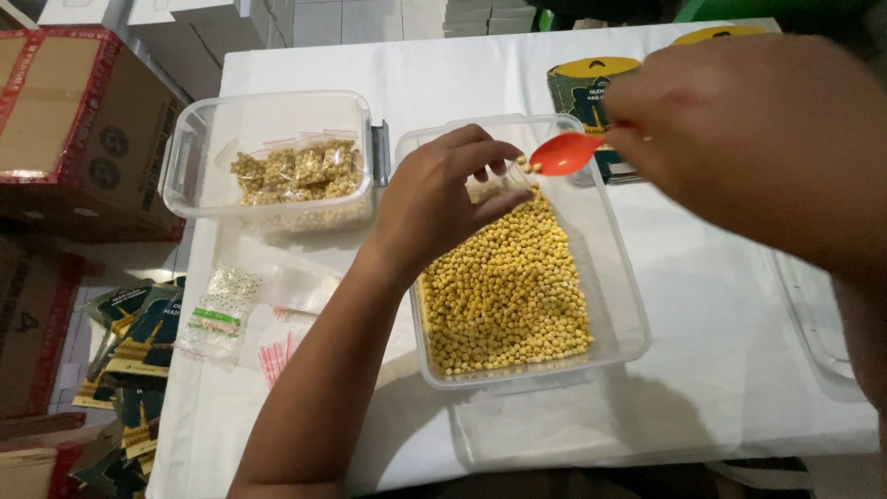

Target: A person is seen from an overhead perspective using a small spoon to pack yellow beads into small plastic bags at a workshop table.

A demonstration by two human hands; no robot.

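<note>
1. While a tub (pixel 617 305) of yellow pellets (pixel 508 291) sits on the desk (pixel 721 314), the left hand (pixel 443 199) pinches a small clear bag (pixel 494 180) above it.
2. Right hand (pixel 739 139) grips a red spoon (pixel 564 153), tipping pellets at the bag's mouth.
3. Second tub (pixel 199 176), left, holds filled bags (pixel 296 171).

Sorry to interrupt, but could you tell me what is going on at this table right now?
A person is spooning small yellow pellets. The right hand holds a red spoon with a few pellets at its tip, over the clear tub of pellets. The left hand pinches a small clear bag at the spoon. A second clear tub to the left holds filled bags; empty bags lie on the white table.
</note>
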